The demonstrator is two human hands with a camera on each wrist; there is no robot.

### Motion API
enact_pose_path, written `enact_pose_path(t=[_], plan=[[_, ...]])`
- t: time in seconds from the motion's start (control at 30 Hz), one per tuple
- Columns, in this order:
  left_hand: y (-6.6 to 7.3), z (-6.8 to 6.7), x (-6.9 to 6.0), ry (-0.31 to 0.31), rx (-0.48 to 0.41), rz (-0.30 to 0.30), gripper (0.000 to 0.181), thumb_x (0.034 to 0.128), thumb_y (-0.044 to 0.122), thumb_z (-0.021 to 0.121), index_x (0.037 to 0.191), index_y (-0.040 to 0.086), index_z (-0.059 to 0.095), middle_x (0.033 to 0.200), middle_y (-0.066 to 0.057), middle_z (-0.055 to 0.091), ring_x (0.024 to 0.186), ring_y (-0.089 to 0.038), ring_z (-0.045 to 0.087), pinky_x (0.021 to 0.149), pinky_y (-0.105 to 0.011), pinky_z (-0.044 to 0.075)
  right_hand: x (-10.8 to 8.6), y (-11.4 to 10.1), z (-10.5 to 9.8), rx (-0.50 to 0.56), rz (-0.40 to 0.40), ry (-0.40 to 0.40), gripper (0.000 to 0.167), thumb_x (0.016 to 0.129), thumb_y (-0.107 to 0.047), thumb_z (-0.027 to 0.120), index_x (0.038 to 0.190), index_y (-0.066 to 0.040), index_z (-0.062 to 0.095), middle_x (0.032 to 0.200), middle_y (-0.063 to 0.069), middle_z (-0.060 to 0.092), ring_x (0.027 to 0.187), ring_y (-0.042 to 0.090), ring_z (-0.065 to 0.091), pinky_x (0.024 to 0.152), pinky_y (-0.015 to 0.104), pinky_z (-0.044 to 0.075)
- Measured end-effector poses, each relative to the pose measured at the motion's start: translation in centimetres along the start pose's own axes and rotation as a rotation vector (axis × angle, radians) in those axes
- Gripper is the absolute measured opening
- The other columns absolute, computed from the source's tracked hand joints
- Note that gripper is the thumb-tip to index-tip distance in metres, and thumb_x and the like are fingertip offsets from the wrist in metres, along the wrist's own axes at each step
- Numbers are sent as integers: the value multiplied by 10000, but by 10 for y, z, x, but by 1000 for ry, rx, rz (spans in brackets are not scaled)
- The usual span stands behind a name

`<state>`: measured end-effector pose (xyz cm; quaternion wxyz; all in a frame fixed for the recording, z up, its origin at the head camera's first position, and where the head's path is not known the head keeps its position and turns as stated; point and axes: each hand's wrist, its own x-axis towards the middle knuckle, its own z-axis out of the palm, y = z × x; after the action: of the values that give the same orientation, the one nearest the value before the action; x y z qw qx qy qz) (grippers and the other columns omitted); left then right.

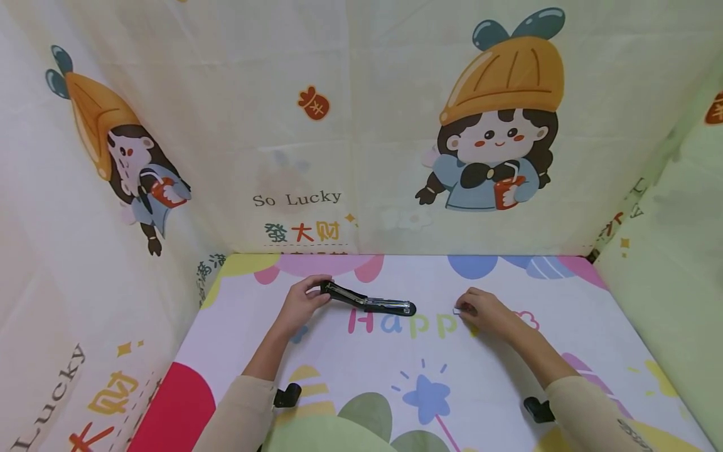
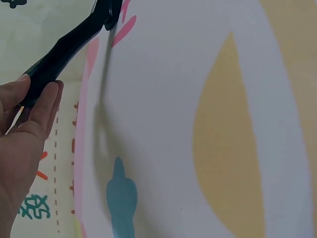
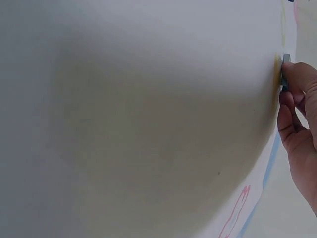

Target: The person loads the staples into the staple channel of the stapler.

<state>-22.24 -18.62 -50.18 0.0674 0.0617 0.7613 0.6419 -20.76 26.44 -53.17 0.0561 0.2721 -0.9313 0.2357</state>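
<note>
A black stapler [image 1: 390, 306], unfolded wide with its metal inside showing, lies in the middle of the head view. The left hand [image 1: 305, 301] pinches its left end between thumb and fingers. In the left wrist view, that hand [image 2: 29, 119] holds the end of the black stapler [image 2: 59, 54], whose shadow falls on the tabletop. To the right of the stapler and apart from it, the right hand [image 1: 480, 309] pinches a small grey metallic piece [image 1: 457, 311]. This piece [image 3: 286, 69] shows between thumb and fingers of the right hand [image 3: 302, 109] in the right wrist view.
The table has a white printed cover [image 1: 350, 358] with coloured letters and shapes. Cream cloth walls [image 1: 384, 125] with cartoon figures stand behind the table and on both sides. Black wrist devices are on the left [image 1: 288, 395] and right [image 1: 539, 409] arms.
</note>
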Motion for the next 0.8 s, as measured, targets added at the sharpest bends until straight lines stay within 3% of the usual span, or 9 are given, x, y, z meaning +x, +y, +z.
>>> enact_pose_path(t=[0.37,0.8], plan=[[-2,-1,2,-8,32,-11,461,958,-74,659,1410,-30,575,1455,-193,563,1274,-378,624,948,-274,596,1,-4,-5,-15,-4,24,167,834,3,798,957,-77,720,909,-11,669,817,142,618,741,324,574],[2,1,1,-10,42,2,464,954,-88,656,1408,-36,573,1443,-209,567,1261,-385,630,940,-272,599,29,-33,4,59,-62,81,148,864,4,776,976,-76,723,931,-2,677,863,188,668,775,334,596]])
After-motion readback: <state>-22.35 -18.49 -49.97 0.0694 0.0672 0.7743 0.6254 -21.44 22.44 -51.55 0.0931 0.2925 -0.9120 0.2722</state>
